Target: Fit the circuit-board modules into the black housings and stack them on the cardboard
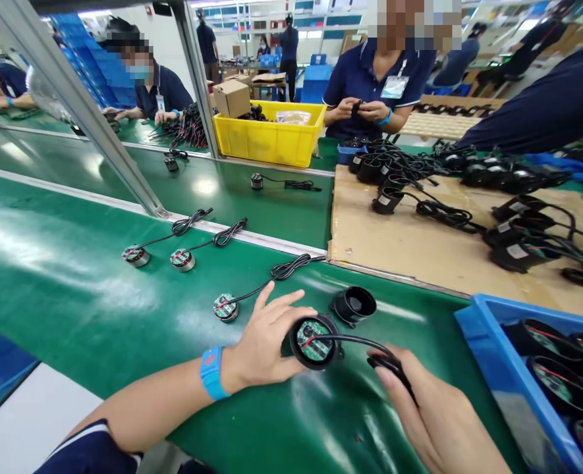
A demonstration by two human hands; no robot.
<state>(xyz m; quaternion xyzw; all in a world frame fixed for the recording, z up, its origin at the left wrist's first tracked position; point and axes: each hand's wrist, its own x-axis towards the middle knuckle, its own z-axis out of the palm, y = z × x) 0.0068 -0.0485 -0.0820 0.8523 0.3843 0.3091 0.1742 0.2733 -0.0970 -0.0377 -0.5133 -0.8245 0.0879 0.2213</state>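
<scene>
My left hand [266,339] grips a round black housing [338,354] between thumb and fingers, its open face turned toward me. Inside the housing sits a green circuit board [315,342] with a red wire. From the board a black cable [363,340] runs across to my right hand [429,401], whose fingers are closed around the bundled part of it. Just behind the held housing, another black housing [354,305] stands on the green bench. Beside my left fingers lies a motor-like round unit [226,307] with a circuit board on top and a coiled cable [291,266].
Two more board-topped units [136,255] lie farther left. At right stands a blue bin [489,355] holding assembled housings. Cabled housings rest on a cardboard sheet [365,247]. A metal post [98,125] rises at left, a yellow crate [266,139] behind. Co-workers sit across the bench.
</scene>
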